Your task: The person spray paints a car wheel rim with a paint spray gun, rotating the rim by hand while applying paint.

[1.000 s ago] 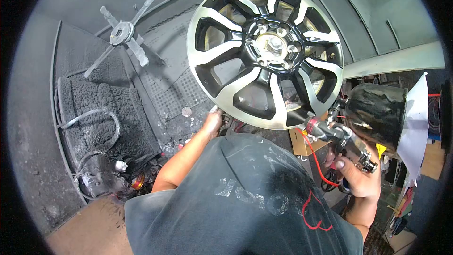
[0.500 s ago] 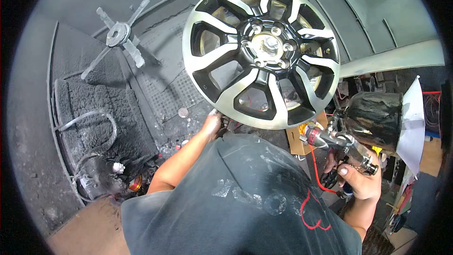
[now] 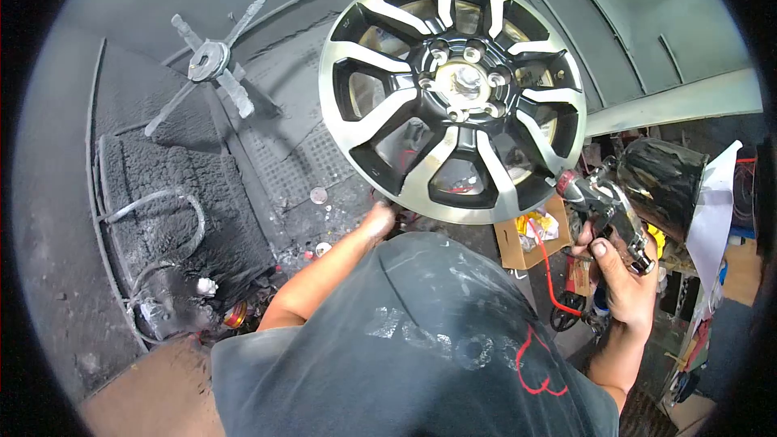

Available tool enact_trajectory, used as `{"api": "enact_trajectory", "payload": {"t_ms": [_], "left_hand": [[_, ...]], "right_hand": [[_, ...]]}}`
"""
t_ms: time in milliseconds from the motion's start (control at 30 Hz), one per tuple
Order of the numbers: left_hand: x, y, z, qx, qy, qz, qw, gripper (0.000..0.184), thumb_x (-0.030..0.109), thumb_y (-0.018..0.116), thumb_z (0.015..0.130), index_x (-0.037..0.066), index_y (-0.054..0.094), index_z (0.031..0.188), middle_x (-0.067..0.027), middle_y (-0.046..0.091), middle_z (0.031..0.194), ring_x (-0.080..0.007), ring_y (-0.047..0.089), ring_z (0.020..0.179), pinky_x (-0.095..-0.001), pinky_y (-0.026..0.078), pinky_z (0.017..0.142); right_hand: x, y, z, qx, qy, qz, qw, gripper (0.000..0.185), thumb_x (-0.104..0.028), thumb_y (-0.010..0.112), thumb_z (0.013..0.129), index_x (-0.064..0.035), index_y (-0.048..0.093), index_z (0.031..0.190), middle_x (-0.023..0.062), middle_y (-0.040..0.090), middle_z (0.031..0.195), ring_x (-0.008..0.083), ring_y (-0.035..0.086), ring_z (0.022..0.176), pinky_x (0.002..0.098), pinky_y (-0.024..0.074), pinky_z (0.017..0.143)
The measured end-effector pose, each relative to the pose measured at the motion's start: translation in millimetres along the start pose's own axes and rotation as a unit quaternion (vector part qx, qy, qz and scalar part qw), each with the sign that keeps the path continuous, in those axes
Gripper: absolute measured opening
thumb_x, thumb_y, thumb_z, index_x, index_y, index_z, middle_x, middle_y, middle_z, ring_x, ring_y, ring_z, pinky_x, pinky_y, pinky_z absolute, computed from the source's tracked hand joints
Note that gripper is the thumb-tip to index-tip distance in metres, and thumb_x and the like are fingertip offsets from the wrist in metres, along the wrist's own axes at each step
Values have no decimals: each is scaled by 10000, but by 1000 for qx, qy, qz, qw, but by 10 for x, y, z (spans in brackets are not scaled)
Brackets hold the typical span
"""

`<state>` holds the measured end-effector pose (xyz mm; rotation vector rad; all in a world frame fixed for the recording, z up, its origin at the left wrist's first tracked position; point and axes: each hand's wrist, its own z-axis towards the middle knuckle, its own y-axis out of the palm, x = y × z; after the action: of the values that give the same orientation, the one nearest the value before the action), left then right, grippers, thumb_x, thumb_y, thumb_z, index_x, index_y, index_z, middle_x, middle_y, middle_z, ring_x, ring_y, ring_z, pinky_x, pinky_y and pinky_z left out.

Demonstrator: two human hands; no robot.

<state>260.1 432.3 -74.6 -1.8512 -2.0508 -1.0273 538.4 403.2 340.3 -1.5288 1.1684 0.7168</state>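
Observation:
A black and silver alloy wheel [image 3: 421, 174] faces the camera at the upper middle. My right hand [image 3: 619, 271] is wrapped round a metal spray gun [image 3: 603, 206], whose nozzle points at the wheel's lower right rim. A dark cup [image 3: 660, 178] is fixed to the gun, with a white sheet [image 3: 716, 194] at its far end. From below the gun runs a red hose [image 3: 548, 275]. My left hand [image 3: 379, 220] is just below the wheel's lower left edge; its fingers are mostly hidden, and what they touch cannot be made out.
A grey-coated stand with several arms [image 3: 209, 61] is at the upper left. Below it are a crusted dark panel [image 3: 174, 210] and a curved hose [image 3: 197, 222]. An open cardboard box [image 3: 526, 252] lies under the wheel's right side. Cluttered shelving stands at the right.
The wheel's spokes have turned. My right hand and the gun have shifted slightly right, and the spray mist seen earlier at the nozzle no longer shows. My left hand sits slightly lower and further right.

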Motion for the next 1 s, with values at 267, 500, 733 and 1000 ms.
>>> {"api": "enact_trajectory", "payload": {"t_ms": [267,500,733,1000], "left_hand": [[-14,55,-25,-8,108,55,993,249,44,544,905,36,609,1146,-31,664,941,-123,570,708,-294,474,611],[216,74,-163,85,120,-131,980,194,76,495,894,87,608,1052,-28,628,819,-118,549,634,-280,438,543],[380,-44,-202,159,148,-146,965,210,101,441,941,80,591,1088,-26,629,837,-104,549,656,-252,447,591],[253,-91,-97,150,155,-112,970,177,141,482,978,84,587,1109,-11,631,846,-97,552,665,-253,442,594]], "right_hand": [[-191,35,-180,-130,39,110,985,670,-217,770,767,108,511,1293,151,639,926,193,615,787,296,489,700],[-34,10,-140,-128,24,113,985,642,-137,729,837,92,438,1361,148,630,963,197,622,831,337,522,754],[-25,-26,-32,-73,1,52,996,573,-114,678,885,89,428,1359,134,627,961,202,623,839,344,519,800],[-215,38,-130,-154,52,85,983,661,-175,754,795,110,480,1325,170,615,1028,211,612,826,314,497,735]]}}
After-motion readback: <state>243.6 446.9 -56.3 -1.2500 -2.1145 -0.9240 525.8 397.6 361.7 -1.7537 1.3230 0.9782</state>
